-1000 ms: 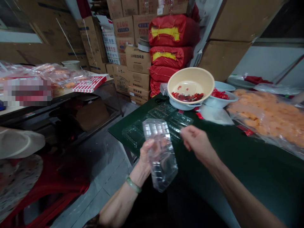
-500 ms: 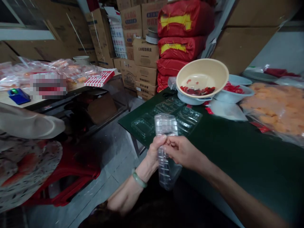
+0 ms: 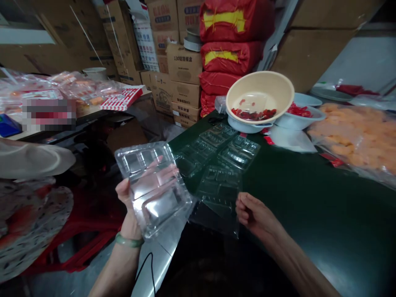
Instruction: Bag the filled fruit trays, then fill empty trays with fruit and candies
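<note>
My left hand point(image 3: 125, 194) grips a stack of clear plastic trays point(image 3: 154, 185) with several compartments. Its thumb is on the near side edge and the fingers show through from behind. My right hand point(image 3: 252, 212) pinches the right edge of another clear plastic tray point(image 3: 219, 185), held apart from the stack and tilted above the table's front edge. Beyond it, more clear trays point(image 3: 239, 150) lie on the dark green table point(image 3: 297, 194). How many trays are in the left hand's stack I cannot tell.
A cream basin point(image 3: 260, 90) with small red packets rests tilted on a pale bowl. A bag of orange pieces point(image 3: 359, 136) lies to the right. On the left are a red stool point(image 3: 93, 231), a person's sleeve point(image 3: 34, 159) and a table of packaged goods point(image 3: 77, 90). Cartons point(image 3: 184, 66) stand behind.
My hands have moved apart from the bundle they held together. The left has swung left with the stack; the right has drawn one tray away to the right.
</note>
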The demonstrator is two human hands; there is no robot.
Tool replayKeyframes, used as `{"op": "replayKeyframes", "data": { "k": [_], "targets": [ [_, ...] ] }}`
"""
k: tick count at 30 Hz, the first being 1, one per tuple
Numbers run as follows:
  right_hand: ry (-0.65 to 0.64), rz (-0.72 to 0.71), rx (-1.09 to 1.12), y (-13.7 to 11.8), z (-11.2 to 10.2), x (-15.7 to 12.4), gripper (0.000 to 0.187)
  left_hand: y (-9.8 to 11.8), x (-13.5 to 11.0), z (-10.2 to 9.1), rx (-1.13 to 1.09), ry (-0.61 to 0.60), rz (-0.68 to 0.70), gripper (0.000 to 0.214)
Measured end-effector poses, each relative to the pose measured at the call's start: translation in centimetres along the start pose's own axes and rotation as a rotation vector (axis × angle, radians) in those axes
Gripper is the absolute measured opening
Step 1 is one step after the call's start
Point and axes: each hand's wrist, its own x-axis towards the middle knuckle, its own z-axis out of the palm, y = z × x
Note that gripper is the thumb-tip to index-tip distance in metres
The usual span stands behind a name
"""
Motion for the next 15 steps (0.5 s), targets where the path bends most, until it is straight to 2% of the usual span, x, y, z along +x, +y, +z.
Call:
{"op": "replayKeyframes", "data": {
  "k": [4,7,10,13,15],
  "targets": [
    [0.173,0.117,0.064,0.4,0.6,2.7,0.021,-0.1,-0.5,0.6,0.005,0.053,0.013,0.077],
    [0.238,0.151,0.029,-0.8,1.3,3.7,0.025,-0.8,-0.4,0.7,-0.009,0.010,-0.015,0.077],
    [0.275,0.163,-0.014,-1.5,1.1,3.9,0.023,-1.6,-0.1,0.2,-0.014,-0.050,-0.037,0.078],
    [0.349,0.109,-0.064,-1.5,0.1,3.0,0.011,-2.1,0.5,-0.6,0.024,-0.091,-0.065,0.079],
    [0.398,-0.060,-0.139,-1.5,-0.3,1.7,0.003,-2.3,0.9,-1.0,0.045,-0.104,-0.093,0.078]
  ]
}}
